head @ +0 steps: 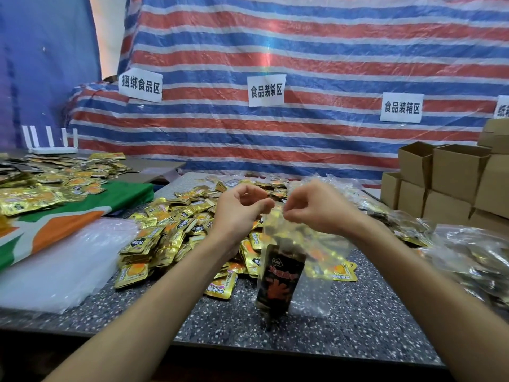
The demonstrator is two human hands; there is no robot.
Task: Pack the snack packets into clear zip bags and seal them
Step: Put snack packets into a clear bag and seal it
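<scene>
Over the near speckled grey table (170, 321), the left hand (242, 209) and right hand (314, 210) pinch the mouth of a clear plastic zip bag (316, 288) holding a black snack packet (281, 277), so sealing likely comes next, with fingertips pressing along the zip.

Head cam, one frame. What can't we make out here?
Zip seal of the clear zip bag: open or closed unknown, because the left hand and right hand pinch over its top edge.
Packet count inside: only the black packet is sure. Gold shapes seen through the film may belong to the gold packet pile behind.
Rightmost paper sign: cut off by the frame's right edge.
Filled bags at right: glare and blur hide their contents.
</scene>
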